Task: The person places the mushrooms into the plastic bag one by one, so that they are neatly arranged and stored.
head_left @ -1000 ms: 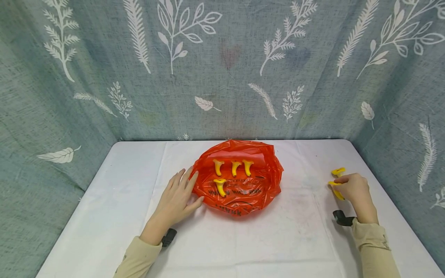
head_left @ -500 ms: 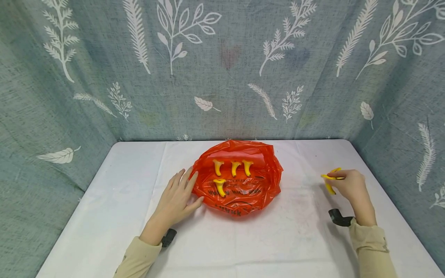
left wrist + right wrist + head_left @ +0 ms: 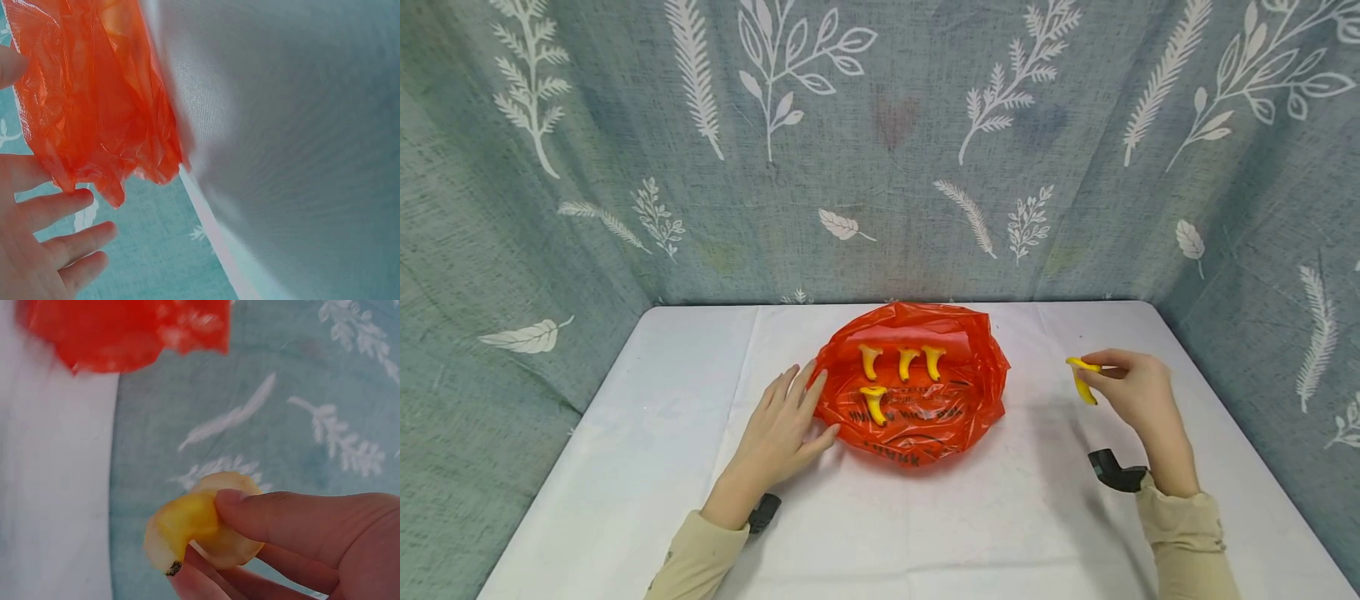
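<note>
A crumpled red plastic bag (image 3: pixel 925 417) lies spread in the middle of the white table (image 3: pixel 985 517). Several yellow mushroom-shaped pieces (image 3: pixel 904 362) rest on it, three in a row and one in front. My left hand (image 3: pixel 790 417) lies flat with straight fingers, fingertips touching the bag's left edge (image 3: pixel 94 106). To the right of the bag, my right hand (image 3: pixel 1101 377) is raised above the table and pinches a yellow piece (image 3: pixel 1081 382) between thumb and fingers. The right wrist view shows that piece (image 3: pixel 194 525) up close, with the thumb (image 3: pixel 281 515) over it.
Blue-grey cloth with white leaf prints (image 3: pixel 880 150) hangs behind and on both sides of the table. Bare white tabletop lies in front of the bag and at both sides. A black wrist camera (image 3: pixel 1116 471) sits on each forearm.
My right hand picked the yellow piece up from the table at the right and has moved up and left toward the bag. The left hand and bag stayed still.
</note>
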Motion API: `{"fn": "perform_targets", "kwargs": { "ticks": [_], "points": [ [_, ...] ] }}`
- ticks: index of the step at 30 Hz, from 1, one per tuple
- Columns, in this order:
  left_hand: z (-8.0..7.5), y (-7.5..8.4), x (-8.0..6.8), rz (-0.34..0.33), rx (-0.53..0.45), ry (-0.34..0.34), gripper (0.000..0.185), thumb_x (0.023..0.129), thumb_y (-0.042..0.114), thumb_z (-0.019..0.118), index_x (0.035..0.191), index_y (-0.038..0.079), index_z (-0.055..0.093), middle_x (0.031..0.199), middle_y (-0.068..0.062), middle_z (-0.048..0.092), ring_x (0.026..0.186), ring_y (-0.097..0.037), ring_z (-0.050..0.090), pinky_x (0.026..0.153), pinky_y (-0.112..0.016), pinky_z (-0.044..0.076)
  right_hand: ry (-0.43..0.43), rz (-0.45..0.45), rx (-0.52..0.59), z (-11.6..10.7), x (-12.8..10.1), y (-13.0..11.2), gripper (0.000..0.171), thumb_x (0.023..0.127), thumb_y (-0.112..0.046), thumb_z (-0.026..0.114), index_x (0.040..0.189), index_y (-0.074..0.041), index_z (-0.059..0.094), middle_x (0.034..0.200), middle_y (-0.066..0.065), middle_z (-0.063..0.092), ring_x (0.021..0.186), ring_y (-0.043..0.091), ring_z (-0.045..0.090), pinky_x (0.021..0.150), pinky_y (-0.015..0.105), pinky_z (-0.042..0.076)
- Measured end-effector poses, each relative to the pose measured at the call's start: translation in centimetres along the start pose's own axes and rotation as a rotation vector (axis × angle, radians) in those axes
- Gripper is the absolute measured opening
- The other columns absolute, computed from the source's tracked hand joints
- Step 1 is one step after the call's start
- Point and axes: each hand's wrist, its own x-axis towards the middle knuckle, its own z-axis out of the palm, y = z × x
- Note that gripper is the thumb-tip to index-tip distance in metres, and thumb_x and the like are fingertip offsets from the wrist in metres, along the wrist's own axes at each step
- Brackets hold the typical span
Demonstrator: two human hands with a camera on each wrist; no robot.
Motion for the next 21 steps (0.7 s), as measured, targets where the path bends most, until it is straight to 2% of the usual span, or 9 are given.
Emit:
{"fn": "perform_targets", "kwargs": {
  "ticks": [8,21],
  "points": [
    [0.0,0.0,0.0,0.004,-0.001,0.007,0.076,0.088,0.048,0.053,0.145,-0.002,0.046,0.149,-0.023,0.042,0.133,-0.047,0.04,0.107,-0.058,0.035,-0.036,-0.029,0.074,0.7,0.0,-3.1,0.033,0.089,-0.024,0.075,0.113,-0.002,0.073,0.104,0.019,0.073,0.091,0.03,0.069,0.069,0.034,0.05],
    [0.1,-0.1,0.0,0.007,-0.003,0.008,0.076,0.089,0.049,0.052,0.145,-0.002,0.045,0.149,-0.022,0.042,0.133,-0.048,0.039,0.108,-0.058,0.034,-0.113,-0.076,0.2,3.7,0.9,-7.1,0.025,0.088,-0.016,0.075,0.109,-0.004,0.075,0.103,0.015,0.073,0.088,0.027,0.07,0.068,0.032,0.054]
  ]
}}
